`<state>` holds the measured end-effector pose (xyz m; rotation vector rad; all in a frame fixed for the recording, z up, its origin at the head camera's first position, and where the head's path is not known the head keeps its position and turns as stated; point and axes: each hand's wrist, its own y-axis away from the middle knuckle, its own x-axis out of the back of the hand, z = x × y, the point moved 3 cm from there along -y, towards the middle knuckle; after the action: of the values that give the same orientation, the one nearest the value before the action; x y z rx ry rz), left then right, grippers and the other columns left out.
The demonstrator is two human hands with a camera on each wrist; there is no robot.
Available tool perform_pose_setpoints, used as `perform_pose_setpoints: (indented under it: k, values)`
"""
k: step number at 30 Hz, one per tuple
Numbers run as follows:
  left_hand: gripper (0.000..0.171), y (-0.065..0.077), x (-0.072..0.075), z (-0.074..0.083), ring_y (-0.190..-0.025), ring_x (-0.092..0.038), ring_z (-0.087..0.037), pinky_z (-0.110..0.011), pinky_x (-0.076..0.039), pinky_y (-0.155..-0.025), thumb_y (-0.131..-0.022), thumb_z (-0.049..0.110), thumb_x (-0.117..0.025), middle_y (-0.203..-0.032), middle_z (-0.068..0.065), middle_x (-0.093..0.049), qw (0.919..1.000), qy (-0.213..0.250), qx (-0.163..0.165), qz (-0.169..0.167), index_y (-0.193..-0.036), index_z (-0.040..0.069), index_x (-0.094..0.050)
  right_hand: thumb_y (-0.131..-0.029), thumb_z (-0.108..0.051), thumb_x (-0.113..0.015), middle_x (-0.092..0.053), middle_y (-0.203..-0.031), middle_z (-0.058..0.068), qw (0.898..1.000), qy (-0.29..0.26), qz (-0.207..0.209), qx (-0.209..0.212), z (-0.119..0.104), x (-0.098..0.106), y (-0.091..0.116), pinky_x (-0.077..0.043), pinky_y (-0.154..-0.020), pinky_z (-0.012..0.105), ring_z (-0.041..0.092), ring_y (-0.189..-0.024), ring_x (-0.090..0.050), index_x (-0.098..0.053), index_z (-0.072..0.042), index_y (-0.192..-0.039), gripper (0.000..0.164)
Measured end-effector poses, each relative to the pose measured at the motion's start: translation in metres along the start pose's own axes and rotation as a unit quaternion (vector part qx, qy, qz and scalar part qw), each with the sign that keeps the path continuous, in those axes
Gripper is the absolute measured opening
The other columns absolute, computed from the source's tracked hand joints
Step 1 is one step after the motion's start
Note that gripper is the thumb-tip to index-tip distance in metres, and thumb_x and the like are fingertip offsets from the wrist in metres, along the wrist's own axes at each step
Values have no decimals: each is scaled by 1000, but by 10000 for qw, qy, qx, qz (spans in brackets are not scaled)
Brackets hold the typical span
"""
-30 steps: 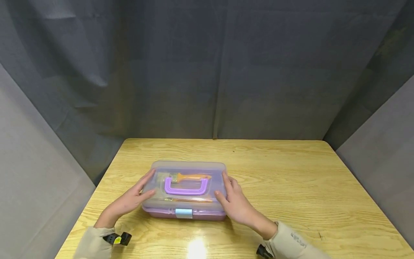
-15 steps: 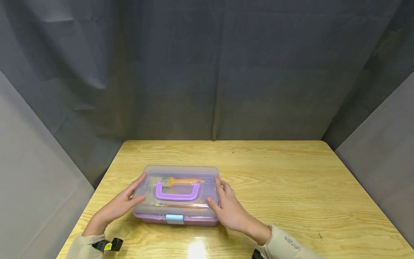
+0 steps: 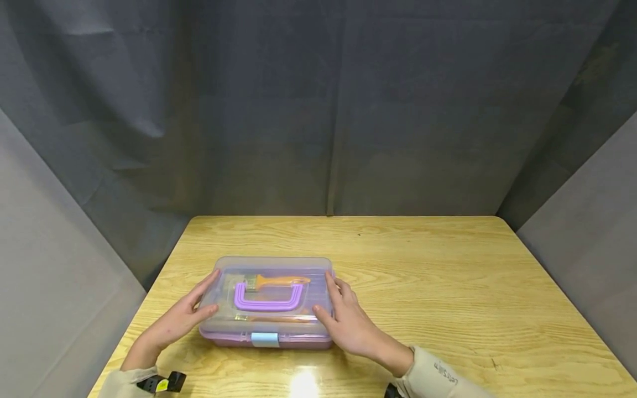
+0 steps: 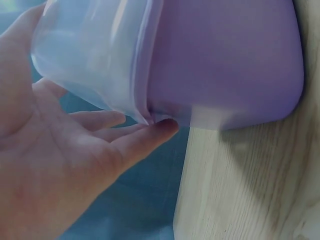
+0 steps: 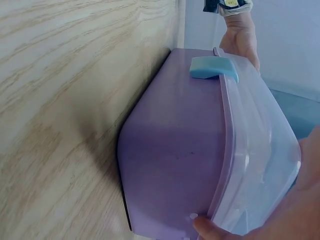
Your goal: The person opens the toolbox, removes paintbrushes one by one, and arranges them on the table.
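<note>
A plastic storage box, with a purple base (image 3: 303, 343) and a clear lid (image 3: 229, 264), stands on the table. On top lies its purple carry handle (image 3: 267, 305); a light-blue latch (image 3: 265, 339) fastens the front. Through the lid show a flat paintbrush (image 3: 278, 281) with an orange handle and a thinner brush (image 3: 273, 319). My left hand (image 3: 174, 323) lies along the left end, thumb on the lid, a fingertip touching the rim in the left wrist view. My right hand (image 3: 350, 326) rests against the right end, thumb on the lid, one fingertip below the rim.
The wooden table (image 3: 448, 287) extends to the right of the box and behind it. A dark curtain (image 3: 318, 110) hangs beyond the back edge. Pale panels stand at the left (image 3: 55, 265) and right (image 3: 587, 237).
The box has slid left and a little nearer to me, with both hands staying at its ends. Most of that shift came in the first half second.
</note>
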<state>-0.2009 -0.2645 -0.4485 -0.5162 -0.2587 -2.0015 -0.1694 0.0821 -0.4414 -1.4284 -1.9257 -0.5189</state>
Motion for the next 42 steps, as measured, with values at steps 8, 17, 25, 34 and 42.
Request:
perform_pose_setpoints:
  k: [8, 17, 25, 34, 42]
  values:
    - [69, 1, -3, 1, -139, 1, -42, -8, -23, -94, -98, 15, -53, -156, -22, 0, 9999, 17, -5, 132, -153, 11, -11, -90, -37, -63, -52, -122, 7, 9965, 244, 531, 605, 1, 22, 13, -49, -84, 37, 22, -108, -52, -49, -7, -136, 57]
    - [70, 0, -2, 2, -139, 2, -42, -6, -20, -95, -97, 14, -54, -156, -22, 0, 9998, 56, -14, 206, -153, 9, -12, -91, -12, -62, -60, -76, -14, 9768, -873, -179, 1947, -11, 7, 41, -47, -51, 16, -4, -66, -53, -66, -9, -95, 6]
    - [70, -2, -6, 4, -138, -1, -45, -7, -22, -95, -96, 13, -55, -155, -25, -1, 9993, 189, -69, 313, -152, 6, -13, -98, -25, -53, -68, -94, 3, 9226, -2812, -2626, 269, -3, -49, 38, -55, -65, 26, 13, -80, -65, -55, 10, -124, 45]
    - [70, -3, -6, 4, -138, 0, -45, -8, -22, -95, -97, 13, -54, -155, -24, 0, 9994, 192, -37, 275, -152, 5, -11, -97, -23, -53, -64, -102, 13, 8625, -4373, -2231, -1231, -5, -88, 26, -56, -70, 34, 22, -84, -64, -47, 17, -127, 50]
    - [69, -4, -6, 2, -139, 0, -43, -11, -24, -97, -97, 13, -54, -155, -24, -1, 9993, 182, -40, 320, -152, 5, -12, -93, -40, -58, -67, -103, 14, 8032, -5274, -1889, -2026, -9, -103, 19, -54, -76, 28, 16, -86, -66, -54, 13, -118, 59]
